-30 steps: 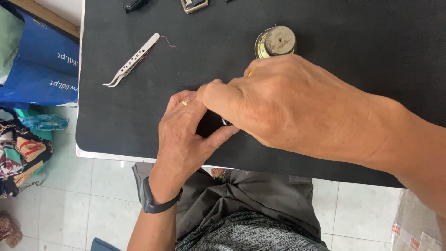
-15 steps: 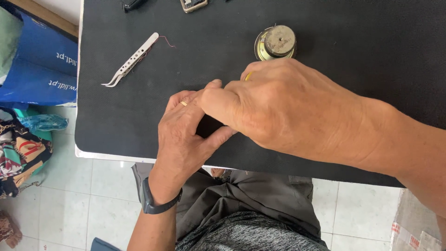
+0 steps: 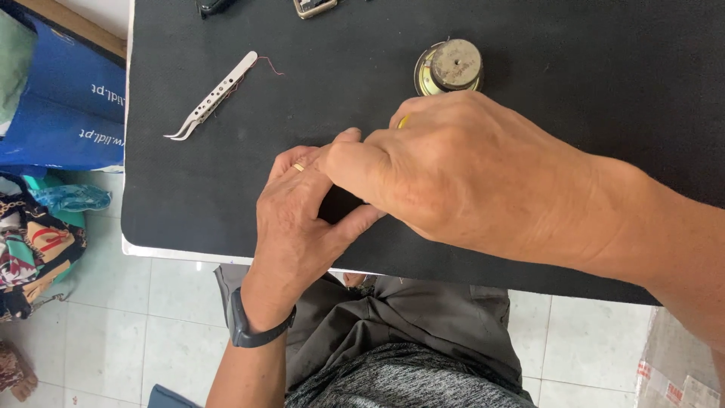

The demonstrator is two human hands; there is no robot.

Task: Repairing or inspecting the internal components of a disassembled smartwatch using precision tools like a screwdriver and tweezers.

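Where hands [image 3: 302, 219] overlap, held thing hidden (yellow sliver [image 3: 403, 121] shows), speaker [image 3: 448, 66] beyond.

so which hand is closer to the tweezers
Left. The left hand lies just right of and below the tweezers; the right hand sits farther right, nearer the small round speaker.

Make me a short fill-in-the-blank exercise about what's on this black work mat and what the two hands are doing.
1. The silver metal tweezers lie on the black work mat to the ____ of the round metal speaker part.
2. The left hand wears a gold ____ on one finger.
3. The right hand lies partly ____ the left hand.
4. A dark band circles the ____ wrist.

Missing words: left; ring; over; left
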